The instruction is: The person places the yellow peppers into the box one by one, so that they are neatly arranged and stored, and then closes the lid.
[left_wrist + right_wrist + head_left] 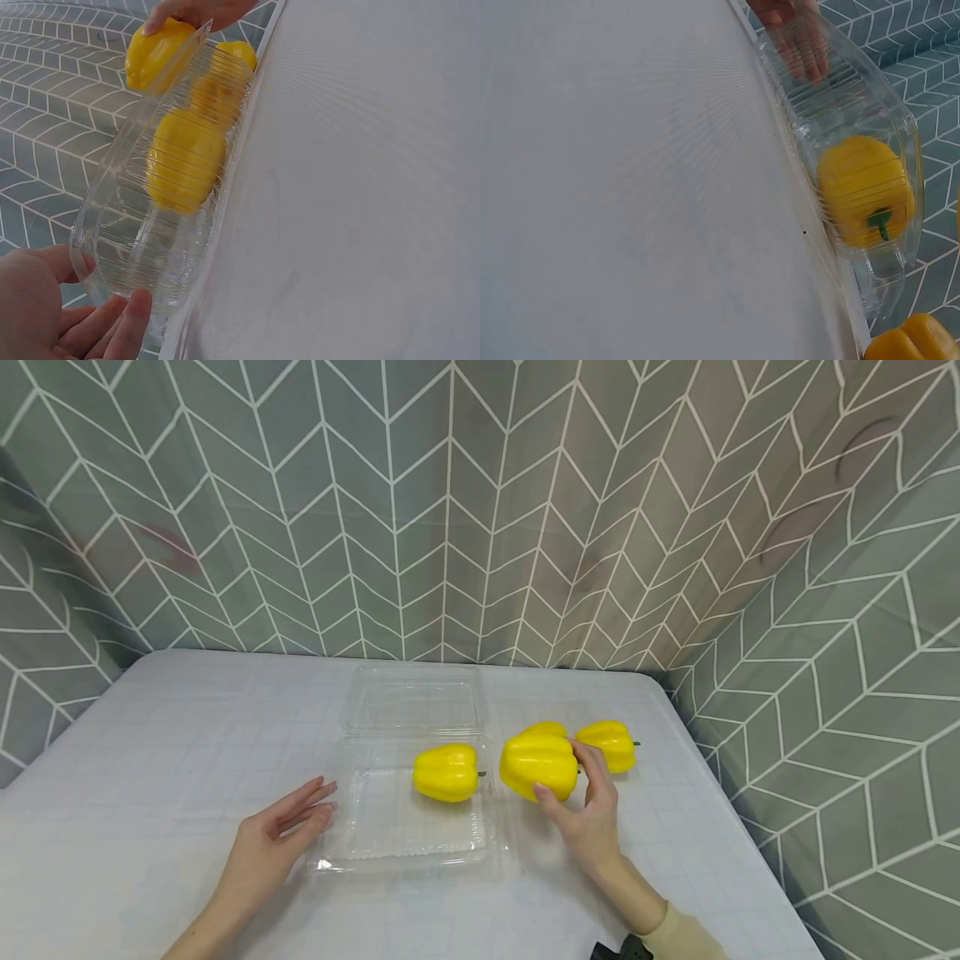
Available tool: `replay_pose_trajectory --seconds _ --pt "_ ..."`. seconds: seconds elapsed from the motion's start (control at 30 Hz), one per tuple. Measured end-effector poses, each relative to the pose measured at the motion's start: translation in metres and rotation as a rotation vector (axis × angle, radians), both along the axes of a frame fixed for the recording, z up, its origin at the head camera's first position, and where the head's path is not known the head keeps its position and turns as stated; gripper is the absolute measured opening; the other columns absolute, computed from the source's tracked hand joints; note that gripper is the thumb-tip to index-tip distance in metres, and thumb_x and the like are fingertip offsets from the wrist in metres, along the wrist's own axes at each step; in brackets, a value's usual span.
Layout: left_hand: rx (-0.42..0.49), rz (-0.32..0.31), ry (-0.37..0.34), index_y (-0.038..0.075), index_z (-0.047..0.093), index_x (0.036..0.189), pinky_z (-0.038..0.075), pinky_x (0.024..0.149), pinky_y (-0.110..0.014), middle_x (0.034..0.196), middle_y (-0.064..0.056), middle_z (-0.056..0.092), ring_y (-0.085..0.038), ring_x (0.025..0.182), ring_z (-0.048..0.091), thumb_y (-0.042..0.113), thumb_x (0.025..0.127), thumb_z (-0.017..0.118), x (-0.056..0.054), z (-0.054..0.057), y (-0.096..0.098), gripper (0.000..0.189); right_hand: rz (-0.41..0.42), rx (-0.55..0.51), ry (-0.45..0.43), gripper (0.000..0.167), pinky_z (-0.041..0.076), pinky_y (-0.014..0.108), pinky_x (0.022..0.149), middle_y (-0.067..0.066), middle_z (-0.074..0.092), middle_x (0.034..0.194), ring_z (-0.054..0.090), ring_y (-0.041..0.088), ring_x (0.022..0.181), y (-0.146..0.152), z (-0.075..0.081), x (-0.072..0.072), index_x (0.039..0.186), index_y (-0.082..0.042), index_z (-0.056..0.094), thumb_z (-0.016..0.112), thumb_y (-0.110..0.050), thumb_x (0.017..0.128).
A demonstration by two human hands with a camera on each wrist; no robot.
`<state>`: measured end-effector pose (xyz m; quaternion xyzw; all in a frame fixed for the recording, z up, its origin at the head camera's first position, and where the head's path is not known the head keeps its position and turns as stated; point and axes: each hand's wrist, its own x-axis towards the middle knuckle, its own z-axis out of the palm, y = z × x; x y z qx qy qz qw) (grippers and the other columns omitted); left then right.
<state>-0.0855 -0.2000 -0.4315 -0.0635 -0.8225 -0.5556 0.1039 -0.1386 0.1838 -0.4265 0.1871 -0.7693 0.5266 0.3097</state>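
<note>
A clear plastic clamshell container lies open on the table, its lid folded back toward the curtain. Inside its tray, on the right side, one yellow bell pepper rests on its side, stem to the right. My right hand grips another yellow bell pepper between thumb and fingers, above the tray's right edge. The left hand is at the tray's left side, fingers relaxed; in the left wrist view its fingertips are against the clear wall.
Two more yellow bell peppers are on the table to the right: one in plain sight, one mostly hidden behind the held pepper. A white cloth covers the table. Grey patterned curtains hang behind and beside it.
</note>
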Motion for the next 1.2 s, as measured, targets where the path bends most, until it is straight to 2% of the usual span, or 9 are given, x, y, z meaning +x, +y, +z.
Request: replay_pose_trajectory --seconds 0.27,0.5,0.73,0.93,1.2 --pt "-0.022 0.001 -0.008 0.003 0.055 0.141 0.055 0.082 -0.011 0.128 -0.009 0.068 0.006 0.102 0.066 0.017 0.097 0.068 -0.002 -0.002 -0.001 0.048 -0.006 0.01 -0.019 0.063 0.04 0.019 0.106 0.008 0.058 0.121 0.052 0.014 0.113 -0.004 0.004 0.002 0.133 -0.005 0.058 0.079 -0.007 0.073" --pt "-0.012 0.004 0.0 0.003 0.055 0.141 0.055 0.081 -0.011 0.127 -0.004 0.07 0.006 0.102 0.066 0.015 0.096 0.068 -0.001 -0.002 -0.001 0.048 0.007 0.015 -0.046 0.064 0.039 0.02 0.105 0.006 0.058 0.121 0.052 0.015 0.112 -0.008 0.01 0.003 0.135 -0.008 0.057 0.08 -0.008 0.075" --pt "-0.037 0.012 -0.019 0.004 0.055 0.141 0.054 0.082 -0.01 0.129 -0.009 0.068 0.007 0.104 0.065 0.019 0.097 0.068 -0.002 -0.002 -0.001 0.048 0.021 0.016 -0.052 0.063 0.039 0.02 0.108 0.006 0.058 0.122 0.052 0.016 0.113 -0.015 0.013 0.002 0.134 -0.008 0.058 0.08 -0.009 0.075" --pt "-0.033 0.011 -0.02 0.005 0.055 0.141 0.054 0.082 -0.01 0.128 -0.008 0.069 0.007 0.103 0.065 0.02 0.097 0.068 -0.002 0.0 0.0 0.048 0.024 0.009 -0.066 0.061 0.039 0.02 0.109 0.005 0.059 0.122 0.053 0.016 0.113 -0.021 0.015 0.0 0.131 -0.009 0.06 0.082 -0.01 0.075" --pt "-0.027 0.005 -0.015 0.003 0.055 0.141 0.055 0.083 -0.011 0.128 -0.01 0.068 0.006 0.103 0.066 0.018 0.097 0.068 -0.002 -0.002 -0.001 0.048 0.045 0.01 -0.078 0.061 0.041 0.02 0.102 0.005 0.059 0.123 0.054 0.015 0.112 -0.028 0.017 -0.001 0.132 -0.011 0.06 0.082 -0.012 0.075"
